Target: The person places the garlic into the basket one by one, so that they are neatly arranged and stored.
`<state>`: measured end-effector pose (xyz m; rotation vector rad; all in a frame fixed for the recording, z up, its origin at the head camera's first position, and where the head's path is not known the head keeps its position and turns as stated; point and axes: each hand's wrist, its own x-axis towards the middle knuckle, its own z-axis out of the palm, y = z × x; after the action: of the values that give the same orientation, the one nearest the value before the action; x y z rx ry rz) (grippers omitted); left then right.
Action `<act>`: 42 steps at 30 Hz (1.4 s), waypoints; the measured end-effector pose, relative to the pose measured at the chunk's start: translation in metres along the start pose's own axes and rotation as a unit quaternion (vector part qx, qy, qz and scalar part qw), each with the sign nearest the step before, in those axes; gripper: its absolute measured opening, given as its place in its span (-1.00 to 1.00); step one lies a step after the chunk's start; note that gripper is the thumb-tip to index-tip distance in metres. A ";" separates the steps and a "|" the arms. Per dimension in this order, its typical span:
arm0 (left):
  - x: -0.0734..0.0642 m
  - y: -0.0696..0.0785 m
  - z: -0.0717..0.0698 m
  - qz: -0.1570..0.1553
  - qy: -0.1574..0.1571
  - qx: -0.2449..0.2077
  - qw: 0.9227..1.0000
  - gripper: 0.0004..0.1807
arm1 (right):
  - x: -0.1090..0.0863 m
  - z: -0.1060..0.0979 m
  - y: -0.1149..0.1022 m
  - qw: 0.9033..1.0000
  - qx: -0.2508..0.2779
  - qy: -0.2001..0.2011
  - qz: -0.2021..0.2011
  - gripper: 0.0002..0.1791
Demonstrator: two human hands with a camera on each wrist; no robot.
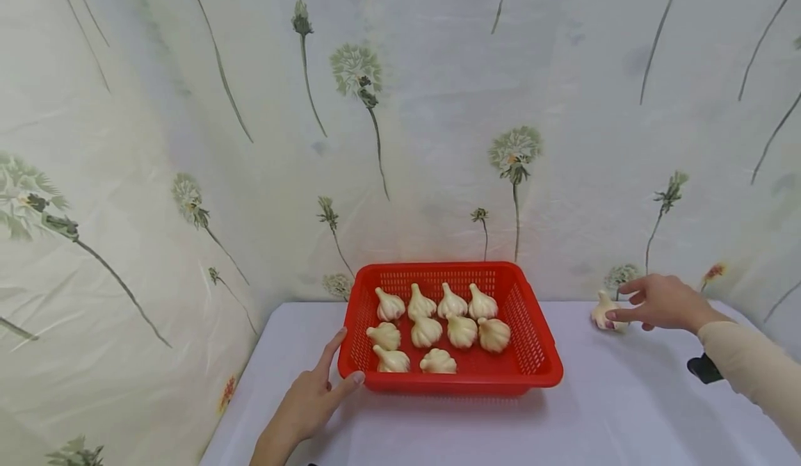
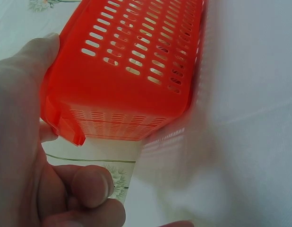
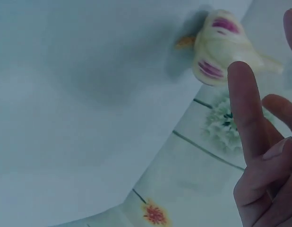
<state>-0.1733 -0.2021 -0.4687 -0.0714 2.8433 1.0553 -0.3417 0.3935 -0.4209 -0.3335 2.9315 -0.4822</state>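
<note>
A red plastic basket (image 1: 450,380) with slotted walls stands on the table and holds several garlic bulbs (image 1: 462,332). At its front left corner, my left hand (image 1: 306,400) touches the rim, thumb on the front and index finger along the left side. In the left wrist view the other fingers curl loosely beside the basket wall (image 2: 108,85). On the far right lies a single garlic bulb (image 1: 602,309), partly covered by my right hand (image 1: 672,304). The right wrist view shows spread fingers by this bulb (image 3: 226,47), a fingertip overlapping it; contact is unclear.
The table (image 1: 450,431) has a white cover. Behind it and on the left hangs pale cloth (image 1: 432,139) printed with dandelions, close to the basket's back and the lone bulb. A dark object (image 1: 705,368) sits at the right wrist.
</note>
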 end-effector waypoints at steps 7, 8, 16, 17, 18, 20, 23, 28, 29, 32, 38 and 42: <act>0.002 -0.002 0.000 -0.003 -0.004 0.001 1.000 -0.10 | 0.003 0.023 0.008 1.000 -0.008 -0.001 0.019 0.09; 0.002 -0.002 0.000 -0.003 -0.004 0.001 1.000 -0.10 | 0.004 0.025 0.009 1.000 -0.008 -0.001 0.023 0.10; 0.001 -0.001 0.000 -0.005 -0.003 0.001 1.000 -0.09 | 0.009 0.037 0.014 0.999 -0.011 0.028 0.035 0.03; 0.001 -0.001 0.000 -0.005 -0.003 0.002 1.000 -0.09 | 0.009 0.039 0.015 0.999 -0.011 0.032 0.036 0.01; 0.001 -0.001 0.000 -0.006 -0.003 0.002 1.000 -0.09 | 0.010 0.040 0.017 0.999 -0.010 0.034 0.035 -0.01; 0.001 -0.001 0.000 -0.006 -0.003 0.003 1.000 -0.08 | 0.010 0.043 0.018 0.999 -0.008 0.037 0.034 -0.05; 0.001 -0.001 0.000 -0.007 -0.002 0.002 1.000 -0.09 | 0.011 0.046 0.019 0.999 -0.004 0.040 0.035 -0.08; 0.001 0.000 0.000 -0.005 -0.003 0.003 1.000 -0.09 | 0.011 0.051 0.014 0.998 0.005 0.052 0.037 -0.10; 0.001 0.000 0.000 -0.005 -0.003 0.002 1.000 -0.09 | 0.010 0.051 0.013 0.998 0.008 0.052 0.038 -0.10; 0.001 0.000 0.000 -0.006 -0.001 0.006 1.000 -0.09 | 0.010 0.051 0.009 0.998 0.015 0.049 0.032 -0.13; 0.001 0.000 -0.001 -0.004 0.003 0.008 1.000 -0.09 | 0.010 0.052 0.008 0.998 0.004 0.050 0.022 -0.15; 0.001 0.000 0.000 -0.002 0.001 0.005 1.000 -0.10 | 0.008 0.055 0.011 0.998 0.006 0.052 0.020 -0.16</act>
<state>-0.1741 -0.2021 -0.4691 -0.0775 2.8487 1.0402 -0.3418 0.3851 -0.4773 -0.2546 3.0286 -0.5257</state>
